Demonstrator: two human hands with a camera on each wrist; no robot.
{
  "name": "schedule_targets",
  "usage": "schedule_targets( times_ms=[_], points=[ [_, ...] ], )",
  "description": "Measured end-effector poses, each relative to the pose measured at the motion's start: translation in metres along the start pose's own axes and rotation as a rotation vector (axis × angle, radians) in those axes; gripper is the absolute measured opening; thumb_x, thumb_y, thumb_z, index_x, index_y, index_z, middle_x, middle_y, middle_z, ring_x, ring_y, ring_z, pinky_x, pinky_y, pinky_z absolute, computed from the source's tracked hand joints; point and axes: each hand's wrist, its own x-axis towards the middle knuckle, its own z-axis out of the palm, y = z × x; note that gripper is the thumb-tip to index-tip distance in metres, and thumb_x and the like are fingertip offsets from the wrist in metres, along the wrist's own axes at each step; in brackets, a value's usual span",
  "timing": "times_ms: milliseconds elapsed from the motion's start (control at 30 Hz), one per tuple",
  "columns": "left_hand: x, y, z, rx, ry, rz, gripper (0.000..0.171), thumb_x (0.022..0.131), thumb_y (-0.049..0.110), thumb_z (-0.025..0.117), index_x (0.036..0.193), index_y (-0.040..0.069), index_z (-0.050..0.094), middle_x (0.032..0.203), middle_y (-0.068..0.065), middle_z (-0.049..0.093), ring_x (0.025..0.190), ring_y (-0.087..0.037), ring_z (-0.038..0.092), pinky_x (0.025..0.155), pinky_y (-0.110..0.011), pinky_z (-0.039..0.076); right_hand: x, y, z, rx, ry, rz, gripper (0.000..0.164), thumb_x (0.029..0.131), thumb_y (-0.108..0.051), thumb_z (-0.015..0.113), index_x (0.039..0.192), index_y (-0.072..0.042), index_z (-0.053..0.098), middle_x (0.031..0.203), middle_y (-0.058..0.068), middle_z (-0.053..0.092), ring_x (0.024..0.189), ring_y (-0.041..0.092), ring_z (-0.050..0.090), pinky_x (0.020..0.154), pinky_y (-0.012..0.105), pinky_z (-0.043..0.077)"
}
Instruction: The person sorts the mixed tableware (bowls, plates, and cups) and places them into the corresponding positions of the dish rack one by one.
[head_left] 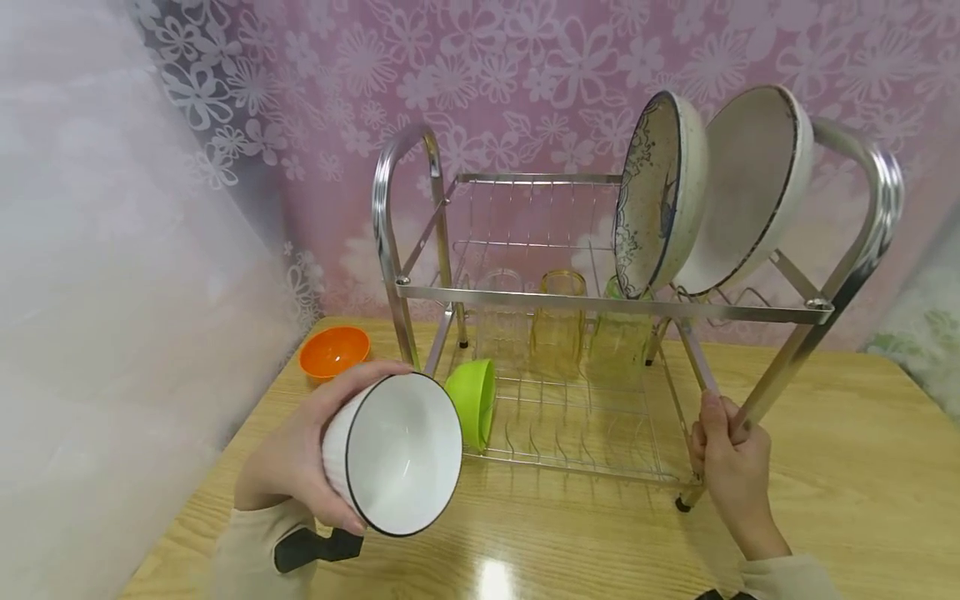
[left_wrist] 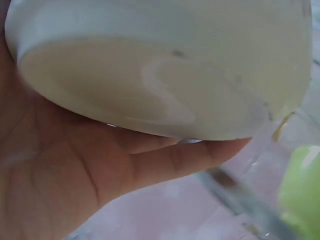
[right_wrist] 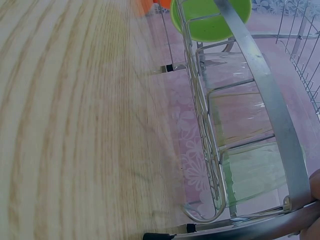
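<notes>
In the head view my left hand (head_left: 307, 450) grips a white bowl (head_left: 405, 454) with a dark rim, its opening tilted toward me. The left wrist view shows the bowl's base (left_wrist: 125, 90) against the palm and fingers. At the lower right front of a two-tier metal dish rack (head_left: 615, 304), my right hand (head_left: 731, 467) holds the leg and side bar. A green bowl (head_left: 471, 404) stands on edge at the lower tier's left end, just right of the white bowl. Two large patterned bowls, one nearer (head_left: 660, 196) and one behind (head_left: 750, 192), lean on the upper tier's right side.
Three glasses stand on the lower tier: a clear one (head_left: 501, 325), a yellow one (head_left: 558, 325) and a green one (head_left: 618, 337). An orange bowl (head_left: 334, 352) sits on the wooden table (head_left: 570, 542) left of the rack. A flowered curtain (head_left: 510, 75) hangs behind.
</notes>
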Motion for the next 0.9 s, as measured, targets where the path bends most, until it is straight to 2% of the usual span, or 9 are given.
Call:
schedule_targets(
  times_ms=[200, 300, 433, 567, 700, 900],
  points=[
    [0.023, -0.005, 0.025, 0.089, -0.038, -0.032, 0.107, 0.052, 0.019, 0.096, 0.143, 0.008, 0.04, 0.134, -0.015, 0.05, 0.114, -0.035, 0.051, 0.085, -0.047, 0.052, -0.002, 0.0, 0.0, -0.016, -0.01, 0.0, 0.039, 0.104, -0.008, 0.036, 0.065, -0.006, 0.037, 0.044, 0.002, 0.033, 0.032, 0.019, 0.022, 0.027, 0.032, 0.016],
    [0.035, -0.006, 0.037, 0.174, -0.036, -0.041, 0.106, 0.051, 0.023, 0.096, 0.141, 0.011, 0.043, 0.133, -0.01, 0.053, 0.113, -0.031, 0.053, 0.085, -0.044, 0.053, -0.002, 0.0, 0.001, -0.02, -0.006, -0.008, 0.039, 0.104, -0.008, 0.036, 0.065, -0.006, 0.037, 0.043, 0.003, 0.032, 0.031, 0.019, 0.022, 0.027, 0.031, 0.016],
    [0.052, -0.007, 0.054, 0.405, -0.02, -0.014, 0.105, 0.05, 0.033, 0.095, 0.14, 0.014, 0.044, 0.135, -0.005, 0.05, 0.113, -0.023, 0.052, 0.085, -0.038, 0.052, -0.001, 0.0, 0.001, -0.015, 0.0, -0.012, 0.039, 0.104, -0.007, 0.036, 0.065, -0.006, 0.036, 0.043, 0.003, 0.031, 0.031, 0.019, 0.022, 0.027, 0.031, 0.016],
    [0.068, -0.014, 0.069, 0.618, -0.025, 0.004, 0.104, 0.05, 0.037, 0.094, 0.14, 0.016, 0.045, 0.141, -0.008, 0.043, 0.12, -0.023, 0.048, 0.084, -0.034, 0.052, 0.0, -0.001, 0.002, -0.024, 0.004, -0.006, 0.039, 0.104, -0.008, 0.036, 0.065, -0.005, 0.035, 0.043, 0.003, 0.03, 0.031, 0.018, 0.021, 0.027, 0.03, 0.015],
    [0.082, -0.027, 0.075, 0.744, -0.094, -0.038, 0.105, 0.05, 0.039, 0.094, 0.141, 0.017, 0.044, 0.141, -0.01, 0.042, 0.124, -0.025, 0.045, 0.084, -0.035, 0.053, 0.0, -0.002, 0.003, -0.004, 0.006, 0.003, 0.039, 0.104, -0.009, 0.037, 0.066, -0.005, 0.035, 0.044, 0.002, 0.03, 0.032, 0.018, 0.02, 0.027, 0.031, 0.014],
    [0.104, -0.04, 0.072, 0.875, -0.225, -0.16, 0.107, 0.053, 0.042, 0.092, 0.145, 0.024, 0.04, 0.147, -0.007, 0.039, 0.128, -0.028, 0.043, 0.088, -0.043, 0.051, 0.0, -0.001, 0.002, -0.009, 0.01, 0.018, 0.039, 0.104, -0.01, 0.037, 0.065, -0.006, 0.035, 0.043, 0.003, 0.03, 0.032, 0.019, 0.02, 0.027, 0.032, 0.014]
  ],
)
